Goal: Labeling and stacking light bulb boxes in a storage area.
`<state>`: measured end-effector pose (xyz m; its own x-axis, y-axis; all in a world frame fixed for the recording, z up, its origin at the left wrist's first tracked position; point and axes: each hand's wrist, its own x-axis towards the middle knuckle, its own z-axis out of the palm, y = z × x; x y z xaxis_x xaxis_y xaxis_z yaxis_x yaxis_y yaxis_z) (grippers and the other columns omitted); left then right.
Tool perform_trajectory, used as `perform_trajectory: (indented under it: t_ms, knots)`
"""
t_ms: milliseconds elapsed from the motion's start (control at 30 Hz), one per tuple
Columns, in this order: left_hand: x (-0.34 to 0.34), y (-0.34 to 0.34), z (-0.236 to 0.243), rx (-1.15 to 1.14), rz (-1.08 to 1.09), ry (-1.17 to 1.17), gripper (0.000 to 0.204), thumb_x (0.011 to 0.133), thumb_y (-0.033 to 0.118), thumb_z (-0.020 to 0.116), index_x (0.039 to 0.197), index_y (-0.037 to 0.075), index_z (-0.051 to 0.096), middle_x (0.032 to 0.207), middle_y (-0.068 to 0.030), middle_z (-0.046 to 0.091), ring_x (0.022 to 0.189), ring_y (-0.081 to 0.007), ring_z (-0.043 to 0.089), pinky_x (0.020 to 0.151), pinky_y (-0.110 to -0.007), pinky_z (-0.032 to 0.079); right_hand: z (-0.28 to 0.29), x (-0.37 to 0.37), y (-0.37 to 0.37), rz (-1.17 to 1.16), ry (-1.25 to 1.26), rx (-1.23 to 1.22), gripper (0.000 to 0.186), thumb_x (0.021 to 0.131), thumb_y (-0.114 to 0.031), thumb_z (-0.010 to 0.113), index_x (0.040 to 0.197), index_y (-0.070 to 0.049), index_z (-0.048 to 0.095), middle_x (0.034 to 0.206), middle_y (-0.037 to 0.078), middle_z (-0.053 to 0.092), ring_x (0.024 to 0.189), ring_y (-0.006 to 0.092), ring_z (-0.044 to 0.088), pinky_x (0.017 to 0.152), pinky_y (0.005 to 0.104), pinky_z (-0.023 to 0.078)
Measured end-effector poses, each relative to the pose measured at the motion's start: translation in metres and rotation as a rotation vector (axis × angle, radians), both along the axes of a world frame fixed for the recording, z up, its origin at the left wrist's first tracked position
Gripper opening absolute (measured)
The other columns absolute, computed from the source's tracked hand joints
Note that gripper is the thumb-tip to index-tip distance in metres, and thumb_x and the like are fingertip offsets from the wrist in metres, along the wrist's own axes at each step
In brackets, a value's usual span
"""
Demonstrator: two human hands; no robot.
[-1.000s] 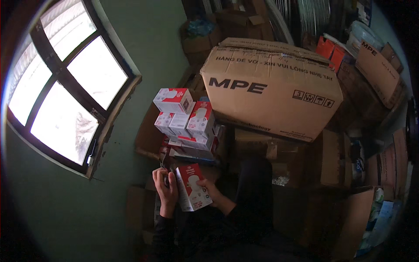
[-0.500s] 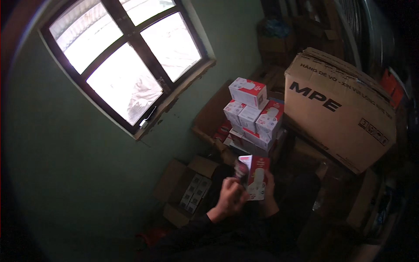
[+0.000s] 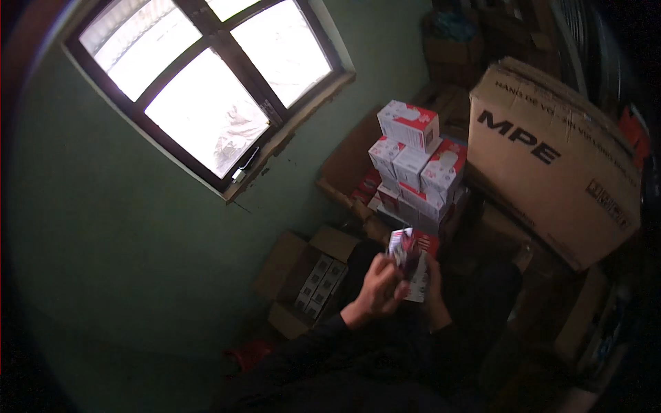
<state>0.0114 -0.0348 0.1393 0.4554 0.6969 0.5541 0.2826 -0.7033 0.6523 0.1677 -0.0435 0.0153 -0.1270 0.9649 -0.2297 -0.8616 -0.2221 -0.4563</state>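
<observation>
On the near side of the box stack point(image 3: 414, 164), we've just swung a blurred, dark reddish item point(image 3: 407, 252) across the red-and-white box point(image 3: 418, 286): left grip point(image 3: 380, 283) curled round the item, right grip point(image 3: 435, 290) grasping the box, both together now. Left of the stack, an open carton point(image 3: 275, 268) holds rows of small white boxes point(image 3: 320, 286); a wider carton point(image 3: 348, 155) surrounds its base; rightward, a big carton point(image 3: 551, 186) hides its contents.

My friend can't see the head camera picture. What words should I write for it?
A person's right hand grips a red-and-white box while the left hand holds a dark, blurred object over it. Beyond, similar boxes stand stacked beside a big brown carton, with a bright window at upper left.
</observation>
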Motion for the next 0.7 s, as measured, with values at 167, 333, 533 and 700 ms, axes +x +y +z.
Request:
perform_trajectory:
  t_ms: [167, 333, 533, 700]
  knots:
    - [-0.003, 0.043, -0.006, -0.185, 0.365, -0.179, 0.014, 0.097, 0.013, 0.066, 0.096, 0.001, 0.059, 0.102, -0.016, 0.052, 0.095, -0.0322, 0.053, 0.083, -0.041, 0.046, 0.004, -0.024, -0.013, 0.017, -0.183, -0.14, 0.051, 0.104, -0.049, 0.056, 0.132, -0.007, 0.063, 0.118, 0.008, 0.07, 0.104, 0.0207, 0.071, 0.09, 0.0374, 0.058]
    - [-0.001, -0.014, -0.018, -0.083, 0.051, 0.0, 0.025, 0.1, 0.021, 0.067, 0.097, -0.001, 0.056, 0.105, -0.0171, 0.05, 0.097, -0.0309, 0.052, 0.087, -0.04, 0.045, 0.013, 0.009, 0.0, -0.079, 0.03, 0.026, 0.053, 0.105, -0.052, 0.052, 0.127, -0.006, 0.065, 0.11, 0.01, 0.073, 0.092, 0.0237, 0.074, 0.084, 0.0394, 0.061]
    - [-0.013, 0.023, -0.019, -0.291, 0.259, -0.209, 0.02, 0.102, 0.018, 0.062, 0.097, -0.002, 0.058, 0.102, -0.014, 0.052, 0.094, -0.0259, 0.054, 0.084, -0.036, 0.046, 0.006, -0.025, -0.012, -0.004, -0.325, -0.024, 0.046, 0.107, -0.044, 0.052, 0.129, -0.006, 0.065, 0.114, 0.006, 0.071, 0.094, 0.0179, 0.072, 0.083, 0.034, 0.058]
    - [-0.007, -0.007, -0.022, -0.135, 0.207, -0.067, 0.022, 0.1, 0.019, 0.066, 0.095, -0.001, 0.059, 0.101, -0.0159, 0.052, 0.094, -0.0304, 0.055, 0.085, -0.039, 0.047, 0.011, -0.001, -0.004, -0.069, -0.08, 0.103, 0.048, 0.107, -0.045, 0.051, 0.129, -0.005, 0.065, 0.115, 0.009, 0.073, 0.098, 0.0202, 0.074, 0.085, 0.0359, 0.061]
